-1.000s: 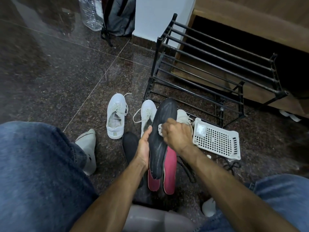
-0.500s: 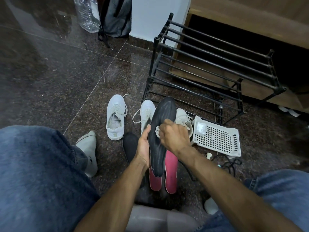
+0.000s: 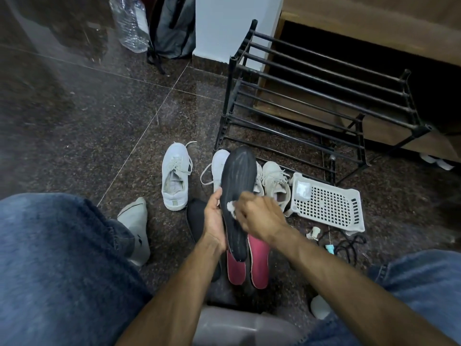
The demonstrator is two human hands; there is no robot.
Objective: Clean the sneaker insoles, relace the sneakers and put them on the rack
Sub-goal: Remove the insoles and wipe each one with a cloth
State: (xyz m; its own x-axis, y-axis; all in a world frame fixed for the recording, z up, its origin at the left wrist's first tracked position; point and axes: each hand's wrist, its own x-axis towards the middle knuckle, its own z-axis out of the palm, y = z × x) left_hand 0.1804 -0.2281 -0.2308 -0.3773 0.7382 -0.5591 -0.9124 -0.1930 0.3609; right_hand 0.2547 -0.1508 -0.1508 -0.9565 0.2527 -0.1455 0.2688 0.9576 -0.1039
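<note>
The step in hand looks like the cleaning of the insoles. A long black ribbed insole is held up over the dark speckled floor, in front of the black metal shoe rack. It is gripped along its left edge by the left hand, with the thumb curled onto it. A small white wipe is pinched in the right hand and pressed on the middle of the insole.

Next, the wipe probably needs to be rubbed along the whole length, while the insole is kept steady.

Things are counted like this. Three white sneakers are seen: one alone at the left, one half hidden behind the insole, one beside the white plastic basket. A fourth cannot be told. Two pink insoles lie on the floor under the hands, and one more black insole lies beside them. One rack is seen, with no shoes on it.
</note>
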